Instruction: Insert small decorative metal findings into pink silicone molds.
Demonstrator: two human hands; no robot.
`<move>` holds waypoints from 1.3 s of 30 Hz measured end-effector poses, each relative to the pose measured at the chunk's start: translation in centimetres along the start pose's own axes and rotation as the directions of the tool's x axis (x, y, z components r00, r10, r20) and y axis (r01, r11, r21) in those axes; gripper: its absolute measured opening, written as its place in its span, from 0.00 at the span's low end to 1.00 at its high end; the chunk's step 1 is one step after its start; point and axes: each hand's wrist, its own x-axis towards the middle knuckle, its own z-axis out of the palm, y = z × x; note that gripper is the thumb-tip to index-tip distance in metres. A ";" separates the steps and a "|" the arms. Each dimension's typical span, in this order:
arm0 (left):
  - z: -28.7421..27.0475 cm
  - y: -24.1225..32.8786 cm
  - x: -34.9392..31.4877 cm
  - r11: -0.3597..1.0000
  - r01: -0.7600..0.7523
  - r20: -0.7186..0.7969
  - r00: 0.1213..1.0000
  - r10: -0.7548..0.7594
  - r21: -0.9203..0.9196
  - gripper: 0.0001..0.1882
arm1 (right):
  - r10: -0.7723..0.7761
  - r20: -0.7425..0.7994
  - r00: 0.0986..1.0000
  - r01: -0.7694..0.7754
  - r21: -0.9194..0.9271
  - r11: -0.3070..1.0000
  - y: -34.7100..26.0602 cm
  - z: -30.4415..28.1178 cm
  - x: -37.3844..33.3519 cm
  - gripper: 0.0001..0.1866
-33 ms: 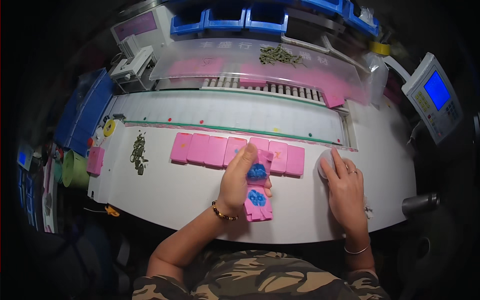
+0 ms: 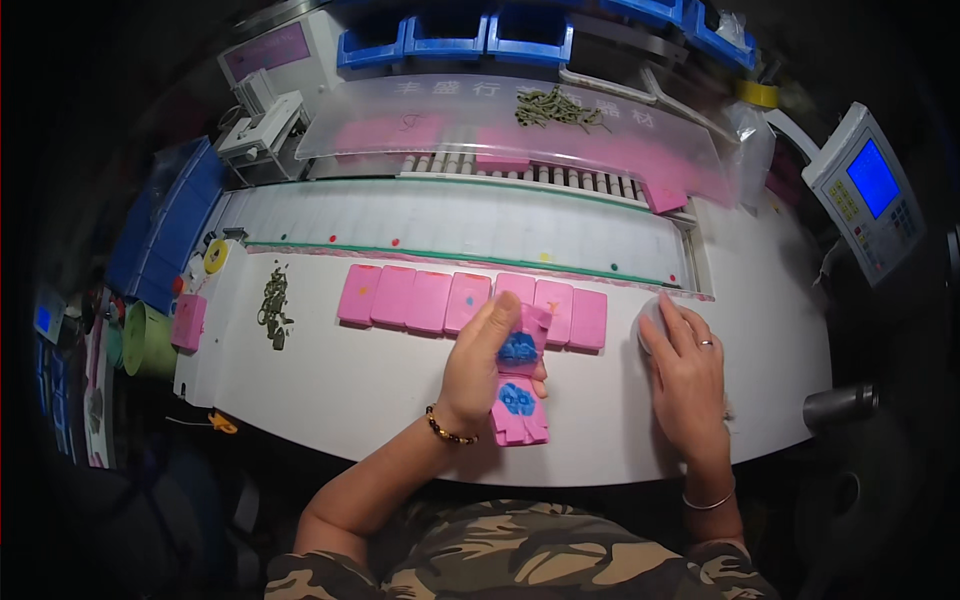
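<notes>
My left hand (image 2: 478, 365) is closed around a pink rubber mould (image 2: 522, 432), holding it up over the near middle of the table. The mould hangs folded open, and blue patterned areas show on both of its inner faces. Behind it lies a row of several pink mould blocks (image 2: 430, 302), side by side and partly covered by my left hand. Off to the right, my right hand (image 2: 692, 380) curls its fingers over a pale rounded object (image 2: 653, 326) at the tabletop. Most of that object is hidden under the fingers, so its kind is unclear.
A white conveyor belt (image 2: 450, 222) with a green edge runs behind the blocks. Dark green scraps (image 2: 274, 305) lie at left, and more green pieces (image 2: 555, 110) rest on a clear cover (image 2: 340, 125). At right stand a control panel (image 2: 868, 185) and a dark cylinder (image 2: 840, 405).
My left hand and the mould have shifted very slightly right and down. My right hand has moved a touch to the left, still on the pale object.
</notes>
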 end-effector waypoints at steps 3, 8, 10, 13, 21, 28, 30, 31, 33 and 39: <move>1.6 -0.7 -0.8 0.999 0.048 0.037 0.998 -0.048 0.016 0.23 | 0.095 -0.124 0.988 0.034 0.763 0.646 -2.9 -0.9 0.7 0.20; 1.8 -2.6 -1.8 0.961 -0.140 0.027 0.990 0.138 0.239 0.17 | 0.267 0.231 0.936 -0.206 0.971 -0.119 -7.2 1.2 -0.6 0.11; 1.8 -2.0 -2.3 0.960 -0.130 0.099 0.989 0.109 0.248 0.12 | 0.302 0.207 0.931 -0.179 0.977 -0.120 -7.2 1.6 -0.7 0.09; 1.2 -1.2 -2.8 0.959 -0.099 0.155 0.986 0.059 0.264 0.06 | 0.398 0.029 0.917 -0.080 0.990 0.113 -6.5 1.4 -0.6 0.08; 0.8 -1.0 -3.1 0.803 -0.319 0.239 0.945 0.225 0.503 0.08 | 0.291 -0.145 0.946 0.012 0.911 0.413 -6.1 -0.1 -1.2 0.10; -0.9 -1.2 -2.6 0.989 0.054 0.399 0.911 -0.105 0.136 0.08 | 0.171 0.229 0.958 -0.124 0.871 -0.476 -5.7 0.2 -1.6 0.08; -1.1 -1.8 -2.5 0.995 0.066 0.504 0.863 -0.021 -0.071 0.07 | 0.012 0.246 0.969 -0.149 0.626 -0.765 -6.0 0.8 -1.7 0.08; -1.1 -1.8 -2.4 0.995 0.067 0.507 0.862 -0.023 -0.070 0.07 | 0.009 0.310 0.951 -0.183 0.585 -0.790 -6.0 1.2 -1.8 0.09; -1.1 -1.8 -2.1 0.995 -0.098 0.406 0.910 0.085 0.011 0.05 | 0.088 0.390 0.917 -0.218 0.671 -0.708 -6.0 1.4 -1.5 0.10; 0.6 -1.7 -2.6 0.960 -0.201 0.139 0.975 0.175 0.197 0.07 | 0.162 0.392 0.906 -0.272 0.829 -0.488 -6.1 1.3 -0.4 0.11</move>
